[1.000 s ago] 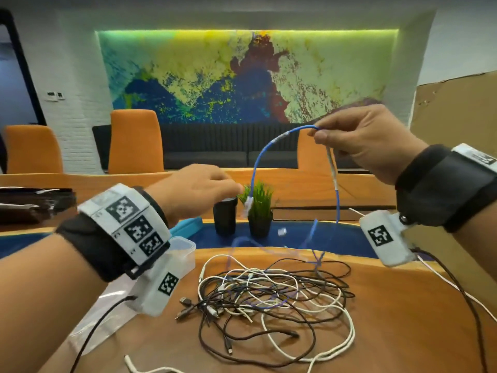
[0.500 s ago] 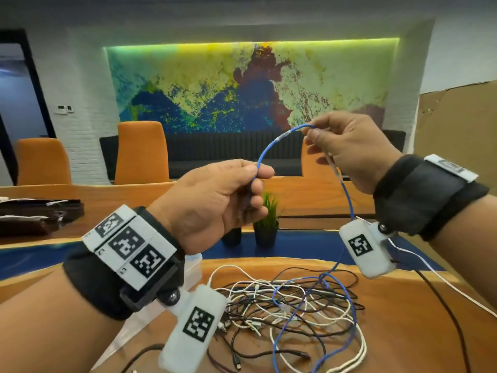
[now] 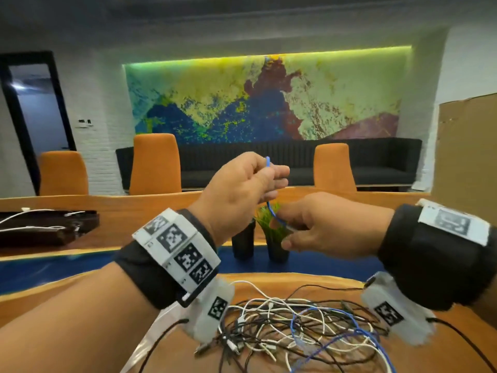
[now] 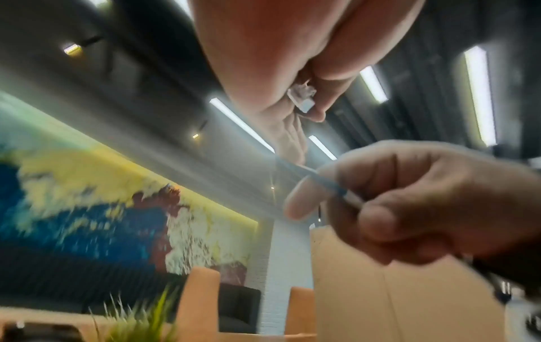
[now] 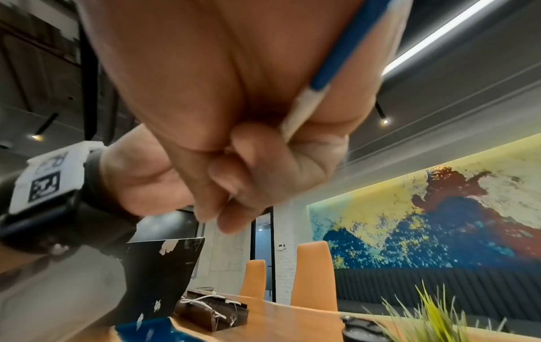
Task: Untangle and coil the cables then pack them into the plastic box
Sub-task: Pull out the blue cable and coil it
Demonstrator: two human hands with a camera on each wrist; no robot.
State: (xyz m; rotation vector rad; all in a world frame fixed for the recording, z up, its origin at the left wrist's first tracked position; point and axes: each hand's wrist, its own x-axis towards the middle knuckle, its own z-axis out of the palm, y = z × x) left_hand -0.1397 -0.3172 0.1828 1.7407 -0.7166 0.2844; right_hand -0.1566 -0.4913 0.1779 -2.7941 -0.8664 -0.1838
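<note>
A thin blue cable (image 3: 272, 211) runs between both raised hands above the table. My left hand (image 3: 269, 181) grips it, a short loop poking out above the fingers, and in the left wrist view its white connector (image 4: 301, 98) sits in the curled fingers. Just below, my right hand (image 3: 282, 230) pinches the blue cable (image 5: 345, 46) where its white section (image 5: 301, 111) begins. The cable's remaining length lies in the tangled pile of black and white cables (image 3: 295, 332) on the wooden table (image 3: 443, 354). A translucent plastic piece (image 3: 142, 351) shows under my left wrist; the box is otherwise hidden.
Two small black pots (image 3: 243, 244), one with a green plant (image 3: 269, 224), stand behind the pile on the table's blue strip. A dark tray with white cables (image 3: 40, 227) lies far left. Orange chairs (image 3: 154, 162) and cardboard (image 3: 468, 146) stand beyond.
My left hand has risen and my right hand has dropped from above to just below it. The hands are now close together and the blue arc between them has shrunk.
</note>
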